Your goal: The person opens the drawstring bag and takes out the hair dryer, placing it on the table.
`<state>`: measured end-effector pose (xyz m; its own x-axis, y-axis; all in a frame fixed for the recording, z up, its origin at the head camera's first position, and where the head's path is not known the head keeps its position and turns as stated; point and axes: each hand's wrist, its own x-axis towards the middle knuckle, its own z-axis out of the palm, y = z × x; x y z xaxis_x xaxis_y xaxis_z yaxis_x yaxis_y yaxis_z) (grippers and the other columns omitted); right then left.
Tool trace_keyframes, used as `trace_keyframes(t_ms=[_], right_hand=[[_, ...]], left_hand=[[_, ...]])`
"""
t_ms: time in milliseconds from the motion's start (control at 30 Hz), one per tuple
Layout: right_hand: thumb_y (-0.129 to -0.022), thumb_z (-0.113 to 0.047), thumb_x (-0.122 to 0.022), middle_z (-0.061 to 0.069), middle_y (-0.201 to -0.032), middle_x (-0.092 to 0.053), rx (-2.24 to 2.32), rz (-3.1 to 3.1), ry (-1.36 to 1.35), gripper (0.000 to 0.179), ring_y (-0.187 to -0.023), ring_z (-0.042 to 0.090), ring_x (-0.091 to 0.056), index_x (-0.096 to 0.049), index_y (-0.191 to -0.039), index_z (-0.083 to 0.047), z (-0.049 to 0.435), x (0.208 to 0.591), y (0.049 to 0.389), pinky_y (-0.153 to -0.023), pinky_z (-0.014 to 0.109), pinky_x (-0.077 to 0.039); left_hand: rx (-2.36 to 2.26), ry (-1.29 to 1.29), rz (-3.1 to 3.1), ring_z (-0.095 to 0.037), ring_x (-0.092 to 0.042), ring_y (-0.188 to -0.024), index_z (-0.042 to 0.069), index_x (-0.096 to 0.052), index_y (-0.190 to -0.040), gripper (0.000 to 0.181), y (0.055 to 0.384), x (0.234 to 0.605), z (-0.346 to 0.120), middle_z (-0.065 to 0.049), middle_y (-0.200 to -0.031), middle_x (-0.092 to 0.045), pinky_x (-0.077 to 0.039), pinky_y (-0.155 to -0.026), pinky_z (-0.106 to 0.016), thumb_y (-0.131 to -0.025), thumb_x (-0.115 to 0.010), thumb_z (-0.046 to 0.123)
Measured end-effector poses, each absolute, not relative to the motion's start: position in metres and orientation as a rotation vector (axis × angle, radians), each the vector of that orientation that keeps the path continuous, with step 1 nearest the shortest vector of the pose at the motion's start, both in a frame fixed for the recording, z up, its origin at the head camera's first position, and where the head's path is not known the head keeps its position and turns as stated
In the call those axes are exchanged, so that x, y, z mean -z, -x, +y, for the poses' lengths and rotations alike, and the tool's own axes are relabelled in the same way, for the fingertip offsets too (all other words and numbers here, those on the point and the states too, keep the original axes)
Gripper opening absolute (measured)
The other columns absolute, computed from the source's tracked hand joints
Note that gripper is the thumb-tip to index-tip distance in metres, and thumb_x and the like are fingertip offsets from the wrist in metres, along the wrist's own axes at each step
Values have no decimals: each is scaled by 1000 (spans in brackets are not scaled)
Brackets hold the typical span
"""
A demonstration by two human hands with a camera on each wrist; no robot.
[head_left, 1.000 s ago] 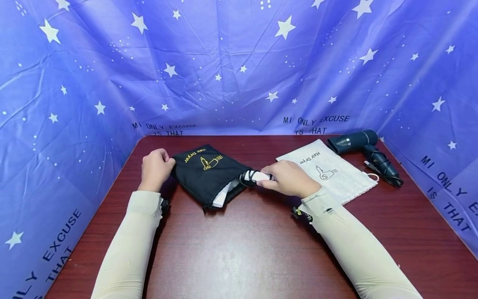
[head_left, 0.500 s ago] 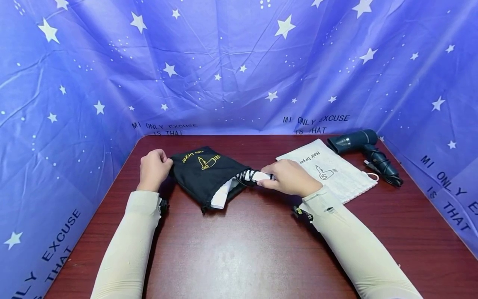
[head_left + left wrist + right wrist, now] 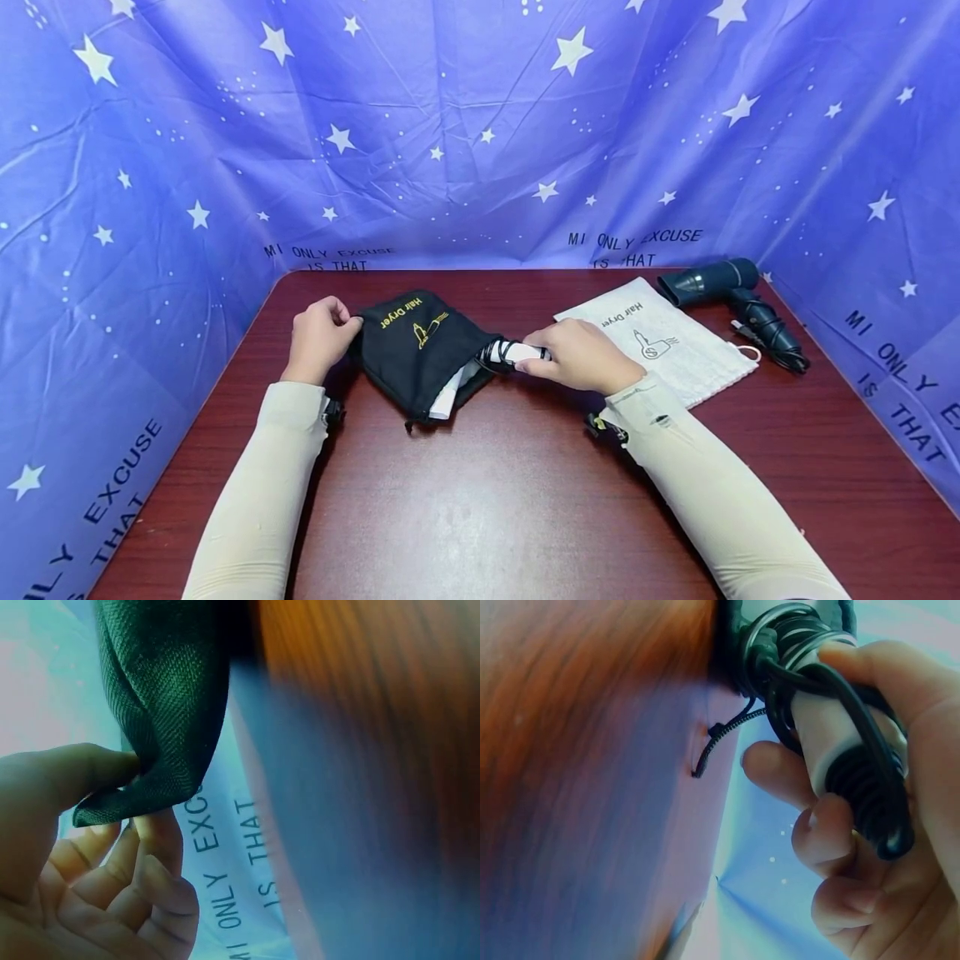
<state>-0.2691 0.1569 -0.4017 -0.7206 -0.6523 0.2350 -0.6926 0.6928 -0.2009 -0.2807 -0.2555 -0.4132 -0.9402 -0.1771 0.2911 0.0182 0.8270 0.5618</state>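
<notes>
A black cloth bag [image 3: 420,358] with gold "Hair Dryer" lettering spans the space between both hands. My left hand [image 3: 321,337] pinches its far-left corner; the left wrist view shows the folded black cloth [image 3: 169,697] between thumb and fingers. My right hand [image 3: 581,354] grips the handle of a white hair dryer [image 3: 517,353], black cord wound round it. The dryer's head is partly inside the bag, and a white part pokes out at the bag's mouth. In the right wrist view, fingers curl round the white handle [image 3: 821,727] and its black cord [image 3: 847,712].
A white cloth bag [image 3: 645,342] with a dryer print lies flat to the right, partly behind the right hand. Beyond it rests a dark hair dryer [image 3: 735,292] with its cord wrapped. Blue star-print curtains [image 3: 450,125] stand round the dark red table [image 3: 480,500].
The left hand with the bag's corner shifts slightly left, then back right and a little up, and the bag's printed face tilts and bunches. The right hand stays nearly still on the handle.
</notes>
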Motion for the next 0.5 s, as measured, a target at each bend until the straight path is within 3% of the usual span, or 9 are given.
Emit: trace_keyframes(t_ms=[233, 367, 500], right_hand=[[-94, -47, -71, -15, -63, -52, -426, -2757, -1078, 21, -62, 9, -51, -66, -82, -31, 156, 402, 269, -59, 33, -43], [-94, -48, -70, -14, -65, -53, -451, -2748, -1069, 20, -62, 9, -52, -69, -86, -30, 158, 403, 269, -60, 32, -44], [-94, -48, -71, -14, -68, -57, -488, -2732, -1054, 19, -64, 9, -53, -72, -91, -30, 159, 402, 271, -62, 33, -45]], left_hand=[[913, -108, -2772, -34, -66, -94, 5, -68, -103, 29, 281, 412, -253, -15, -97, -72, -51, -86, -47, -90, -75, 30], [888, -83, -2903, -41, -64, -109, -1, -67, -117, 46, 280, 410, -253, -24, -114, -71, -50, -96, -54, -93, -72, 37], [901, -105, -2959, -42, -64, -111, -3, -66, -121, 51, 279, 406, -253, -26, -120, -69, -50, -98, -54, -92, -68, 40]])
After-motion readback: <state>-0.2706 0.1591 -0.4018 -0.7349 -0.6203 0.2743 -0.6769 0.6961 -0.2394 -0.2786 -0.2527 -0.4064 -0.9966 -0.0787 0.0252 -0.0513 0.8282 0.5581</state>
